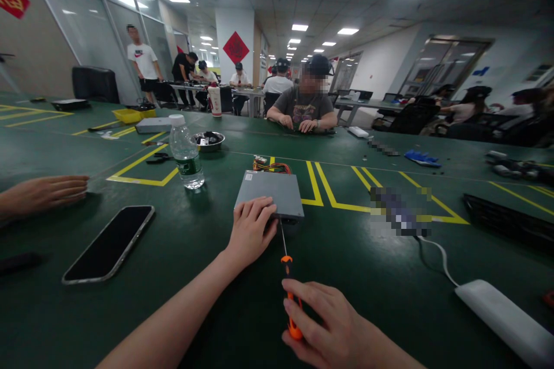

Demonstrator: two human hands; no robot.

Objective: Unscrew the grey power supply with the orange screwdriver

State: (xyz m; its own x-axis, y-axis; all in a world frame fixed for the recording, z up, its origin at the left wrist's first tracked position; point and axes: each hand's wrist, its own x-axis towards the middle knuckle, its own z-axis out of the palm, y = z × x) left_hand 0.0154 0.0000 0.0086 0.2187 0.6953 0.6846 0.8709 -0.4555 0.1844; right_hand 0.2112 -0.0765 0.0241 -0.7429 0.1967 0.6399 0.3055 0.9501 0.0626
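Observation:
A grey metal computer power supply lies on the green table with its bundle of coloured cables at the far side. My left hand grips its near left corner, fingers over the top and thumb at the near side. My right hand is closed around the orange and black handle of a screwdriver. The shaft points away from me and its tip reaches the near face of the power supply. Whether the tip sits in a screw cannot be made out.
A water bottle, a metal bowl and a phone are to the left. Another person's hand rests at the left edge. A white power strip lies at right. Across the table sits a co-worker.

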